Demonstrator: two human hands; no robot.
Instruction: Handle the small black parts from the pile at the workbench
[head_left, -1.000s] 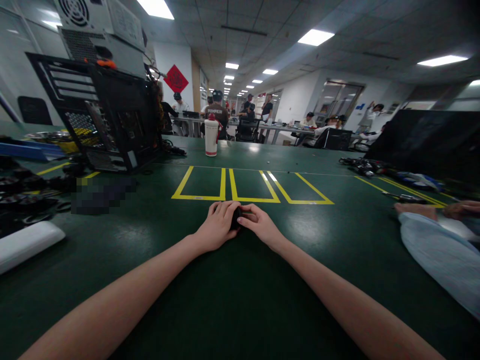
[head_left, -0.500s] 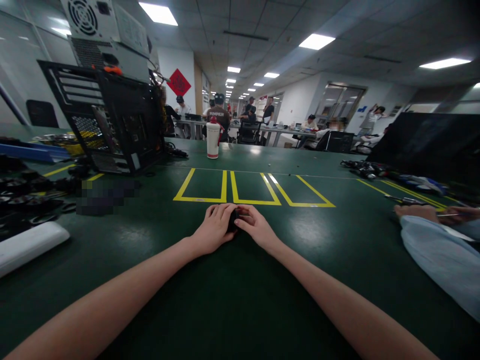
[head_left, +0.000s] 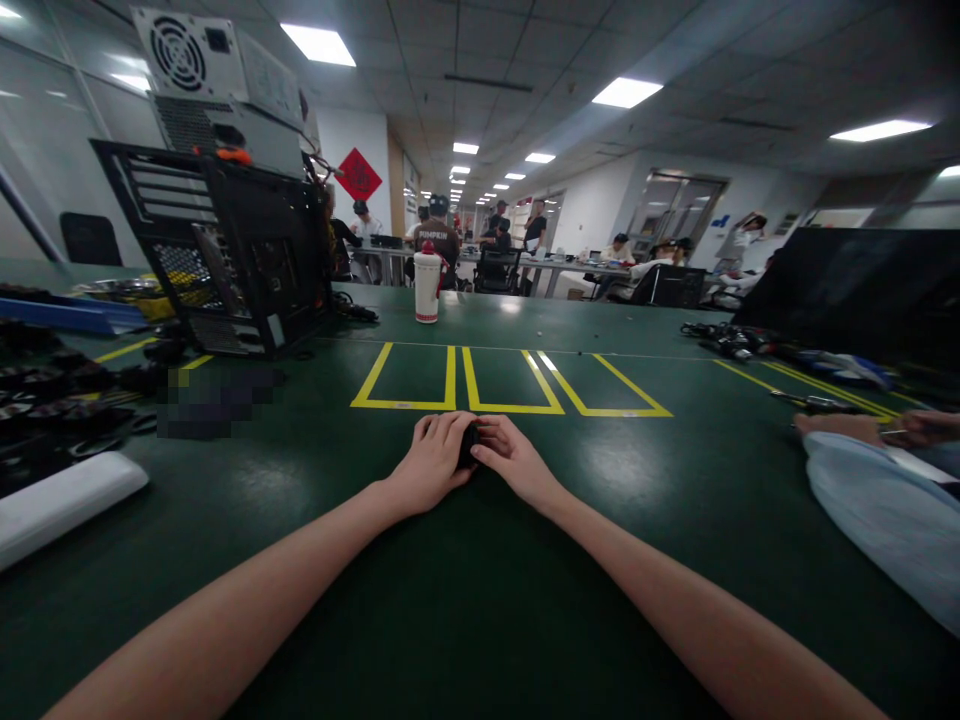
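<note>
Between my two hands, on the green tabletop (head_left: 480,600), sits a small rounded black object (head_left: 468,446), mostly covered by fingers; its kind I cannot make out. My left hand (head_left: 433,462) is wrapped over its left side, thumb toward me. From the right, my right hand (head_left: 510,458) closes on it with curled fingers and the thumb against its near edge. Just beyond the hands, yellow tape outlines (head_left: 517,409) mark the table.
A black computer case (head_left: 259,230) carries power supplies (head_left: 217,65) at left. Dark cables (head_left: 45,400) and a white bar (head_left: 71,505) lie nearer. A white cup (head_left: 427,288) stands behind the outlines. At right, a co-worker's sleeve (head_left: 877,520) rests near a black monitor (head_left: 862,290).
Both hands keep their hold on the black object, with hardly any movement. The whole view has shifted slightly.
</note>
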